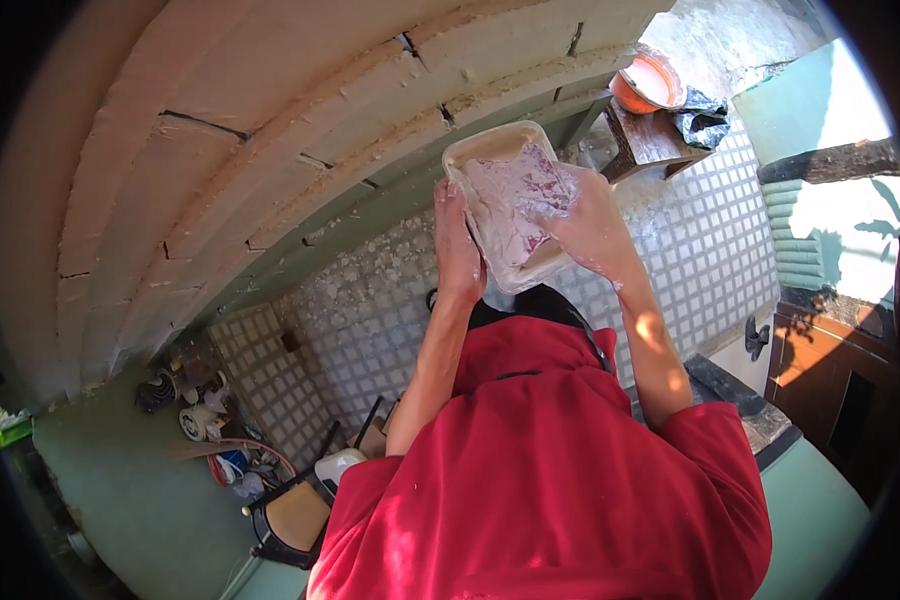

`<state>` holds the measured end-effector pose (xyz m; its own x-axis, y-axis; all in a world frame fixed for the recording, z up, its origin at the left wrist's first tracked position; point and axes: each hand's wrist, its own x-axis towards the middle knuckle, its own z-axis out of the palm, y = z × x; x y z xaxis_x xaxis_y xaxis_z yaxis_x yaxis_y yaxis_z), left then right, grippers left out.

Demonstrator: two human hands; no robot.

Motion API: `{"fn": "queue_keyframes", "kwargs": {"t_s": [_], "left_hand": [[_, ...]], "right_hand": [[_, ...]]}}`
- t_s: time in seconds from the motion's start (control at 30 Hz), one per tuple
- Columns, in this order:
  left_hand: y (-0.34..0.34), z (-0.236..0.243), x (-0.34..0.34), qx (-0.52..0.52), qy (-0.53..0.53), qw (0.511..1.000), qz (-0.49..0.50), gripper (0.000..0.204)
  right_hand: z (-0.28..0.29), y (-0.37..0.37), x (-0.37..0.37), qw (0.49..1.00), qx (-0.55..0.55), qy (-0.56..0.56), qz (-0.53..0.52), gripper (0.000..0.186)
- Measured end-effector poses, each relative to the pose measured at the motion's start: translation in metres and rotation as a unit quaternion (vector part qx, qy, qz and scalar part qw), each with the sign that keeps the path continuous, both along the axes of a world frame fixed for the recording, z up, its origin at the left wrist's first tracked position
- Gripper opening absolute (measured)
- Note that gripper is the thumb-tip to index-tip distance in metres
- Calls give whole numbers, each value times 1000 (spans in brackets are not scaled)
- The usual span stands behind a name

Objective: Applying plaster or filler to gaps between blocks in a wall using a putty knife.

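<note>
Ahead of my body I hold up a shallow cream-coloured rectangular tray (542, 274), tilted a little. White paste (505, 195) is smeared across its inside, and reddish-purple patches show through. My left hand (458, 245) is closed around the tray's left side, with white smears on its fingers. Over the tray's right side reaches my right hand (595, 228), its curled fingers down in the white mass and coated with it. What those fingertips pinch, if anything, is hidden.
A block wall (270, 150) with rough joints rises close on the left. An orange bucket (650, 82) of pale material stands on a wooden stool (660, 140) at the far right, beside a black plastic bag (702, 122). White specks dot the tiled floor (390, 260). Clutter (235, 460) lies lower left.
</note>
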<state>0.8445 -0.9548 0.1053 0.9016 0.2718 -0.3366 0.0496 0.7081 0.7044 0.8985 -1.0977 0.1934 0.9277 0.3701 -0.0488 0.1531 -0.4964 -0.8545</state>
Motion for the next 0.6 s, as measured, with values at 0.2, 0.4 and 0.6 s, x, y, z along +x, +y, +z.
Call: {"fn": "queue_keyframes", "kwargs": {"t_s": [0.2, 0.4, 0.6], "left_hand": [[-37, -2, 17, 26, 11, 999, -27, 46], [-49, 21, 30, 47, 21, 998, -46, 34], [-48, 12, 35, 29, 6, 999, -46, 34]], "right_hand": [[-14, -40, 18, 995, 61, 74, -39, 30], [-36, -58, 34, 953, 183, 239, -41, 45], [-30, -57, 33, 934, 256, 242, -64, 29]]}}
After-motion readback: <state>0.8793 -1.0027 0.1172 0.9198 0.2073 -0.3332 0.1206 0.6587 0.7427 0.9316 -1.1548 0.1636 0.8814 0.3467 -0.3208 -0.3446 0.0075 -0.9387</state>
